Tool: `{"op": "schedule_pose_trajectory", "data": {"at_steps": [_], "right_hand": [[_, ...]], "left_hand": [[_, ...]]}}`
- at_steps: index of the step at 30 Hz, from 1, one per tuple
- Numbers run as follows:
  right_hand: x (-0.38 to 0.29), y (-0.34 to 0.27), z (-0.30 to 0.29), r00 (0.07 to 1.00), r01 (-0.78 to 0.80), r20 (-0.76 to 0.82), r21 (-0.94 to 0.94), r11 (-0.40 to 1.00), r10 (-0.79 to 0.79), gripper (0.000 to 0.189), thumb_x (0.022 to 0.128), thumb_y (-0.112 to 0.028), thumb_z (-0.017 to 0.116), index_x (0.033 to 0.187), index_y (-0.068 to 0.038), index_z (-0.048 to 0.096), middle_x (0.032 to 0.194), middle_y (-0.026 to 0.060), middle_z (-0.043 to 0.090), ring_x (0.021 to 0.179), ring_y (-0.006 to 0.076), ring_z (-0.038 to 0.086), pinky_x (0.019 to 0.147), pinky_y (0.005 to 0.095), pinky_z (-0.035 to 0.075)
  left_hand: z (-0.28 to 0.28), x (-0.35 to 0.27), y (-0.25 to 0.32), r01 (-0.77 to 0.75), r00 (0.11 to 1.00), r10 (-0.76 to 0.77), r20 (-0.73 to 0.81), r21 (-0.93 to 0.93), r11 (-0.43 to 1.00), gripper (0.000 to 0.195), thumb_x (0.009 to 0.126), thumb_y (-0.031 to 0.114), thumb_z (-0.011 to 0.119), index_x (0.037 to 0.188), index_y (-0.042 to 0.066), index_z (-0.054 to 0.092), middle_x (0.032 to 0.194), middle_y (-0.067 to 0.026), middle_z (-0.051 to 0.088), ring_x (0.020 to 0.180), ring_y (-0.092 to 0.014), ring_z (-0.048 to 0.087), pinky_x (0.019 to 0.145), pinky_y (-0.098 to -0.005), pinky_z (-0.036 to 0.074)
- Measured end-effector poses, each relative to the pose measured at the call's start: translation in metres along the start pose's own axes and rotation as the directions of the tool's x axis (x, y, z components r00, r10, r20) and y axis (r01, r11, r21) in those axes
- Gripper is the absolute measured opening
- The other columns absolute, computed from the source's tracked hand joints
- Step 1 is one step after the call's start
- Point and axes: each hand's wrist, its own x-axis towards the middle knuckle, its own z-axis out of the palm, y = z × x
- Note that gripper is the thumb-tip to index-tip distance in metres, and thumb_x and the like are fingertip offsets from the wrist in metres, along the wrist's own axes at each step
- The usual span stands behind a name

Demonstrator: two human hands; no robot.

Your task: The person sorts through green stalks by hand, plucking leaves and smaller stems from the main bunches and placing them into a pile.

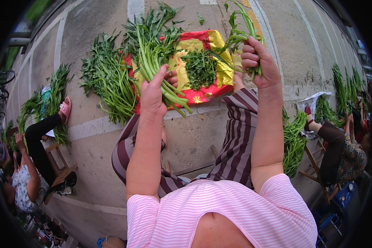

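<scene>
My left hand (155,93) grips the lower stems of a thick bunch of water spinach (147,59), its leaves pointing away from me. Held up at the right, my right hand (260,63) is closed around a smaller bunch of stems (249,21), with cut ends poking out below the fist. Between my hands on the ground is a red and gold printed foil sheet (178,63). A small heap of loose leaves and short pieces (201,69) rests on it. A larger pile of water spinach (108,77) lies left of the sheet, partly over its edge.
At the left, a seated person in a pink slipper (65,111) is beside more greens (57,102) and a wooden stool (60,170). Another pile of stems (294,142) lies at my right, near a seated person's dark trousers (330,148). White lines cross the concrete ground (90,155).
</scene>
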Motion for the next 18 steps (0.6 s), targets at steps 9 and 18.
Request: {"op": "schedule_pose_trajectory", "data": {"at_steps": [9,18], "right_hand": [[-0.007,0.056,0.04,0.994,-0.065,-0.108,-0.379,0.923,0.026,0.022,0.092,-0.028,0.064,0.093,-0.008,0.055,0.072,-0.0016,0.055,0.056,0.0031,0.051,0.046,0.0193,0.047],[-0.008,0.093,0.047,0.992,0.056,0.125,-0.409,0.911,-0.004,0.024,0.091,-0.013,0.063,0.11,0.001,0.058,0.103,0.0101,0.067,0.092,0.0159,0.066,0.082,0.0292,0.055]], "left_hand": [[0.006,-0.001,-0.003,0.094,0.987,-0.078,0.143,-0.108,0.99,0.032,0.096,0.027,0.056,0.119,0.004,0.057,0.102,-0.0086,0.064,0.087,-0.017,0.064,0.076,-0.0307,0.056],[0.018,-0.01,-0.009,0.053,0.971,-0.05,0.234,-0.007,0.999,0.032,0.096,0.027,0.058,0.121,0.007,0.057,0.107,-0.0043,0.064,0.097,-0.015,0.062,0.08,-0.0302,0.055]]}}
